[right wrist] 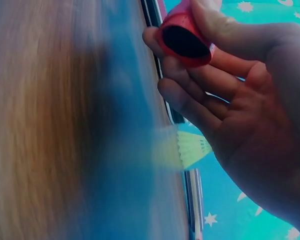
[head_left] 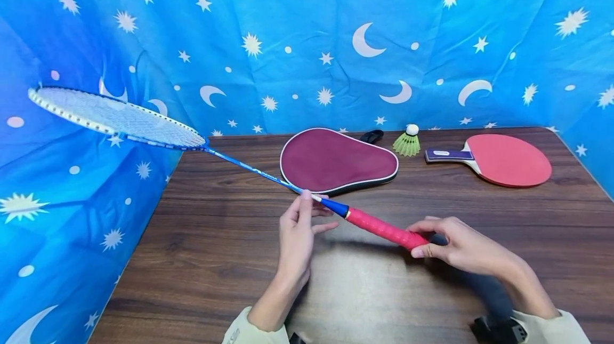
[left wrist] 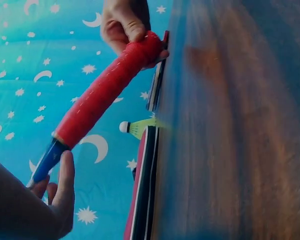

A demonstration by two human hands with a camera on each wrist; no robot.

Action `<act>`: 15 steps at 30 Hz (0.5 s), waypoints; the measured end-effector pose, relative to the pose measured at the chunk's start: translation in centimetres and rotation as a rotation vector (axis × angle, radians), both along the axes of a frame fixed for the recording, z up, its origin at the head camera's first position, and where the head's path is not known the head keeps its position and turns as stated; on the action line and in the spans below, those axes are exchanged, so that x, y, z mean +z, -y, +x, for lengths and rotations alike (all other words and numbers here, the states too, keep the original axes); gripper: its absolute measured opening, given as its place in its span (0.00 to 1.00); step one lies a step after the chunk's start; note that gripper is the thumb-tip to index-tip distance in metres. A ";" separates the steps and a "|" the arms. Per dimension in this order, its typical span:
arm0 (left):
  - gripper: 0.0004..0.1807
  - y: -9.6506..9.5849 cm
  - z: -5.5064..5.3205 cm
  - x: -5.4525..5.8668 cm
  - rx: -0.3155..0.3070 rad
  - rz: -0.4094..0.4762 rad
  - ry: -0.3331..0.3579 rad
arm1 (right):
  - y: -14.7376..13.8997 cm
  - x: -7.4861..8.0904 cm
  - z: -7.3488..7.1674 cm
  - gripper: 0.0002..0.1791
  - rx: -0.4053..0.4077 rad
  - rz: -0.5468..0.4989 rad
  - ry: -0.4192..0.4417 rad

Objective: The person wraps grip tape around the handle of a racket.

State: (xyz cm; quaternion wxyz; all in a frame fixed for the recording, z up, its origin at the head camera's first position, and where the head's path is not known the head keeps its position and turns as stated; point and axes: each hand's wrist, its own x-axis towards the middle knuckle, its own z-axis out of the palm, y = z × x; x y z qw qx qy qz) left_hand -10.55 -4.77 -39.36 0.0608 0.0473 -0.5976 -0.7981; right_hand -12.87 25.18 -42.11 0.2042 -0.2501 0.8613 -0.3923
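Note:
A badminton racket (head_left: 259,172) with a blue shaft and pink-red grip is held above the table, its strung head tilted up to the left. My left hand (head_left: 298,237) pinches the shaft near the blue cone between thumb and fingers. At the butt end, my right hand (head_left: 455,242) holds the grip with thumb and fingertips; the right wrist view shows the dark end cap of the racket grip (right wrist: 187,42). Behind the racket lies a maroon paddle case (head_left: 338,160) with white piping. The left wrist view shows the red grip (left wrist: 97,97) running up to the right hand.
A yellow-green shuttlecock (head_left: 406,141) stands cork up beside the case. To its right lies a red table tennis paddle (head_left: 510,160) with a dark handle. The wooden table (head_left: 201,258) meets a blue star-and-moon cloth (head_left: 307,29) at the back and sides.

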 end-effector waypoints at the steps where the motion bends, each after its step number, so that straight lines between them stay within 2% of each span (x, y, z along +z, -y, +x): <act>1: 0.20 0.1 0.0 0.1 0.010 -0.018 0.017 | -0.2 0.0 0.1 0.20 -0.018 0.005 -0.017; 3: 0.22 0.1 -0.1 0.1 0.019 -0.024 0.040 | -0.7 0.1 0.2 0.21 -0.033 0.010 -0.057; 9: 0.14 0.4 -0.4 -0.3 0.041 0.027 0.053 | -2.4 0.1 0.7 0.23 -0.040 0.083 -0.136; 15: 0.20 0.5 -0.4 -0.8 0.021 0.030 0.179 | -4.2 -0.6 1.2 0.20 -0.078 0.121 -0.305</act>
